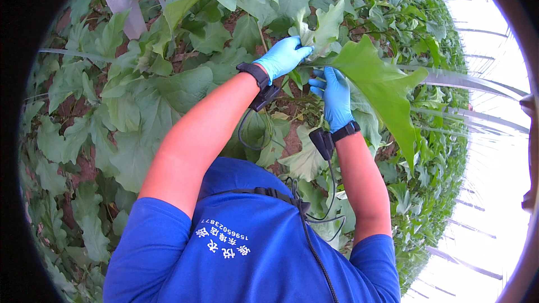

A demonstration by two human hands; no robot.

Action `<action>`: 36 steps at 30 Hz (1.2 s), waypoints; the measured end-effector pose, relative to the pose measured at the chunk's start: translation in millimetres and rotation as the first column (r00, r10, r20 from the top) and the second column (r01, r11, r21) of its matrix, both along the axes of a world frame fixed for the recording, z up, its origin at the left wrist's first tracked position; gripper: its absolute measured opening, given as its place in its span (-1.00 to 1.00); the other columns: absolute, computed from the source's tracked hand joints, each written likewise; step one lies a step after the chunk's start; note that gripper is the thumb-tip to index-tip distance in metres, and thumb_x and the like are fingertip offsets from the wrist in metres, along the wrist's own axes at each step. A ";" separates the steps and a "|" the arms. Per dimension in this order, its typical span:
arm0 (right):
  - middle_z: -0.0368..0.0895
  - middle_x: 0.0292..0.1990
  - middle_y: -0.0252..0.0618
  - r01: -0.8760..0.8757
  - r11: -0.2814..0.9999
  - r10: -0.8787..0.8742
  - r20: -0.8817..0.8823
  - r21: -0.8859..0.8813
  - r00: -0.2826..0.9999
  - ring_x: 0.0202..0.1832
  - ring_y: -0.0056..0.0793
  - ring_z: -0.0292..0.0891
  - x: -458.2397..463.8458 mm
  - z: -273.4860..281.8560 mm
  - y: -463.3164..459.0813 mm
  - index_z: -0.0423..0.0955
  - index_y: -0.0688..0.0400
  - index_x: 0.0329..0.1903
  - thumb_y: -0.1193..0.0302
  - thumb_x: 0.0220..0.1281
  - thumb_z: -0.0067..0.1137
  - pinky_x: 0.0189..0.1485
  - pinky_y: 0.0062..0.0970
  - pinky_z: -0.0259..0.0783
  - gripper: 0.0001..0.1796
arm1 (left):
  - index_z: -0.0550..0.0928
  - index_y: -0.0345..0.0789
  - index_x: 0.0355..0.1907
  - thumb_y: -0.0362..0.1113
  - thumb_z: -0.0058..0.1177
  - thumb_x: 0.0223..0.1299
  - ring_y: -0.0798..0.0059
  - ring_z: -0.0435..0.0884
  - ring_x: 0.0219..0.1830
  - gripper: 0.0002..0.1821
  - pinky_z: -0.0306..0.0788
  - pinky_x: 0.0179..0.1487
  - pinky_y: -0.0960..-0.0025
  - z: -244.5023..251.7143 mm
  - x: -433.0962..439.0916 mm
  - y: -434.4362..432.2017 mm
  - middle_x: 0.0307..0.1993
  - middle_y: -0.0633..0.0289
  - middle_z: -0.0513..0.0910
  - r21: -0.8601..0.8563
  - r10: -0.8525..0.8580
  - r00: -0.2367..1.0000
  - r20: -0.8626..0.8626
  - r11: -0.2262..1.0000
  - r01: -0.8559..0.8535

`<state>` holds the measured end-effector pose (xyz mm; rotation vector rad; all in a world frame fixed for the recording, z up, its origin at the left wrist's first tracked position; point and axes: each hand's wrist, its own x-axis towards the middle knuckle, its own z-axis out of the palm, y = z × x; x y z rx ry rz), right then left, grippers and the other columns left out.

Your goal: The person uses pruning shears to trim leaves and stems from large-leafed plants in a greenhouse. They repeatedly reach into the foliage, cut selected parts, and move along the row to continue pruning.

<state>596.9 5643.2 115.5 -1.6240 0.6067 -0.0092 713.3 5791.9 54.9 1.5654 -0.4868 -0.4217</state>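
Both hands wear light blue gloves and have black straps with small devices at the wrists. My left hand (281, 58) pinches the young top growth of a broad-leaved plant that looks like eggplant, beside a pale, upright leaf (328, 27). Its fingertips are partly hidden among the foliage. Just below and to the right, my right hand (335, 99) is raised with its fingers bent and apart; nothing shows between them. A large bright green lobed leaf (379, 78) spreads to the right, above that hand, and its stalk runs between the two hands.
Dense leafy plants (143, 109) surround me, with brown soil (293, 141) between them. A pale post (122, 4) stands at the upper left. Thin strings or strips cross the foliage. Cables (332, 189) hang from the wrist devices near my blue shirt. Bright greenhouse-like covering with ribs lies at right.
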 end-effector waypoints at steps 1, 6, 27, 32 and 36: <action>0.70 -0.05 -0.13 0.000 1.000 0.000 -0.005 0.011 1.000 -0.20 -0.44 0.69 1.6 -3.3 -1.3 0.45 0.22 0.18 0.21 0.61 -0.03 -0.22 -0.50 0.62 -0.64 | 0.62 -0.43 0.11 -0.09 0.09 0.48 0.45 0.64 -0.05 -0.57 0.48 0.10 0.31 -2.9 -1.7 -0.5 -0.06 0.13 0.72 -0.027 0.011 0.997 -0.075 1.000 -0.013; 0.72 -0.23 -0.20 0.042 0.999 -0.039 -0.077 0.034 0.996 -0.29 -0.42 0.70 9.5 -15.0 -5.5 0.54 0.22 0.07 0.20 0.60 -0.02 -0.27 -0.48 0.63 -0.65 | 0.63 -0.44 0.13 -0.14 0.10 0.49 0.50 0.66 0.03 -0.60 0.49 0.20 0.37 -8.5 -11.7 5.5 -0.02 0.17 0.72 -0.269 0.018 0.972 -0.235 0.960 -0.083; 0.73 -0.22 -0.29 -0.282 0.957 0.270 -0.150 -0.067 0.951 -0.23 -0.48 0.71 -10.6 -2.3 17.1 0.62 0.20 0.08 0.19 0.52 0.11 -0.11 -0.51 0.58 -0.64 | 0.73 -0.35 -0.14 -0.27 0.24 0.35 0.51 0.72 -0.12 -0.81 0.53 0.01 0.35 -11.5 -35.7 28.6 -0.21 0.22 0.77 -0.325 0.265 0.961 -0.083 0.904 -0.277; 0.72 -0.23 -0.32 -0.372 0.925 0.354 -0.172 -0.080 0.919 -0.21 -0.56 0.67 -11.9 -1.2 29.4 0.62 0.20 0.09 0.20 0.53 0.10 -0.08 -0.54 0.54 -0.65 | 0.68 -0.34 -0.06 -0.40 0.26 0.29 0.59 0.65 -0.07 -0.80 0.50 0.10 0.41 -3.3 -38.7 39.4 -0.15 0.32 0.72 -0.294 0.199 0.977 -0.079 0.932 -0.213; 0.71 -0.27 -0.33 -0.438 0.897 0.431 -0.112 -0.055 0.895 -0.25 -0.61 0.61 -13.5 -1.9 38.3 0.64 0.25 -0.01 0.26 0.49 0.16 -0.14 -0.57 0.50 -0.70 | 0.68 -0.32 0.06 -0.38 0.26 0.30 0.51 0.68 -0.05 -0.71 0.52 0.14 0.37 11.5 -54.2 64.3 -0.12 0.25 0.73 -0.195 0.269 0.963 0.019 0.946 -0.260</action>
